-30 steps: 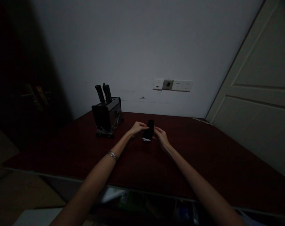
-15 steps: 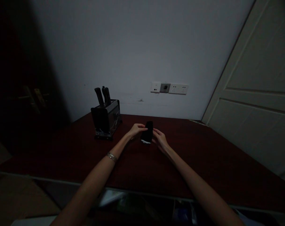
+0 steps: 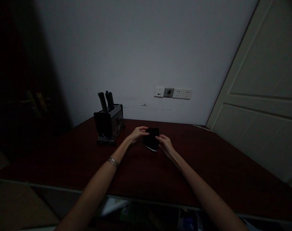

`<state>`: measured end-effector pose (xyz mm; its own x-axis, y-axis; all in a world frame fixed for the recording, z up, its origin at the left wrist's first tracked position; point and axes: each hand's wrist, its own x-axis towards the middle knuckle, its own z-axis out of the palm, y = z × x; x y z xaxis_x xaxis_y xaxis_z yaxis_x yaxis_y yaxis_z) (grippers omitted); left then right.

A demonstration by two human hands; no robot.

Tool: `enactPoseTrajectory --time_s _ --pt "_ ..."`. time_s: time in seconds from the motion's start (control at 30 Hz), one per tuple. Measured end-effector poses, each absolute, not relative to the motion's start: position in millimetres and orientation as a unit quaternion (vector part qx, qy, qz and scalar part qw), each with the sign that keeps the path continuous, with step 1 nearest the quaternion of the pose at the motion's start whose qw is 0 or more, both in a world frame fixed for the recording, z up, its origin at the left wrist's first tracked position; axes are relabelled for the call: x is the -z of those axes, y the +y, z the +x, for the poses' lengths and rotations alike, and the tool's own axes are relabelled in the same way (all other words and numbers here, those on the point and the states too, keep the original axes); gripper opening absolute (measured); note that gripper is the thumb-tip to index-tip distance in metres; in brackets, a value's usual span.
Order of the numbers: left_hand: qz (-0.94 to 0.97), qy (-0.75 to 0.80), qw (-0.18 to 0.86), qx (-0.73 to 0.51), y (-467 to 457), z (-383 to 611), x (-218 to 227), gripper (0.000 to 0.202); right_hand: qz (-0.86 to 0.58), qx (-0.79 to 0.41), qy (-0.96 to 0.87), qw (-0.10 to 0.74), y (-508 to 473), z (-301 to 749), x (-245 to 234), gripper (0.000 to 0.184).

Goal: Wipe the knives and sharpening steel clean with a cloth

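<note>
From where I stand: pale wall (image 3: 136, 41) at the back, no visible change. Dark red worktop (image 3: 184, 173) runs up to it. Light panelled door (image 3: 259, 122) along the right side, same as before. Metal-and-black holder (image 3: 104, 126) stands on the worktop, left of the hands and well apart from them; black handles (image 3: 102, 101) stick up out of it, still in place. Row of socket plates (image 3: 176, 92) on the wall, behind and above the hands.

Left hand (image 3: 139, 133): grip clamped on the upper left edge of a black flat item (image 3: 151, 138), thumb on the near face. Right hand (image 3: 166, 143): grip clamped on the item's right edge, fingertips overlapping its face. Item sits between the two hands, over the middle of the worktop; can't tell whether it touches the surface. Main difference: half a second ago it shows as a narrow upright strip, now it's clearly broader, nearly square. Silvery bracelet (image 3: 113, 161) on the left wrist, unchanged. White strip (image 3: 150, 148) along the item's lower edge now slants down to the right; earlier it's closer to level.
</note>
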<state>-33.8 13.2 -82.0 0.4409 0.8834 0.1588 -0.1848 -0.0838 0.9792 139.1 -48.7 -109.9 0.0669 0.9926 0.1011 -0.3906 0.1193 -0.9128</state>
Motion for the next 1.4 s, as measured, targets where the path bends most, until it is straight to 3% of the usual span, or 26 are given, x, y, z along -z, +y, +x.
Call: enactPoseTrajectory --time_s 0.43,0.97,1.4 --pt "0.546 0.299 0.631 -0.464 17.8 -50.4 76.8 0.043 -0.35 -0.601 -0.433 0.574 -48.3 136.4 112.5 0.026" --pt "0.503 0.352 0.587 -0.528 35.4 -68.9 81.2 0.043 -0.412 -0.53 -0.376 0.638 -38.8 153.0 112.7 0.028" --pt "0.529 0.408 0.623 -0.407 33.9 -71.1 86.0 0.034 -0.454 -0.436 -0.365 0.685 -29.7 162.4 119.2 0.039"
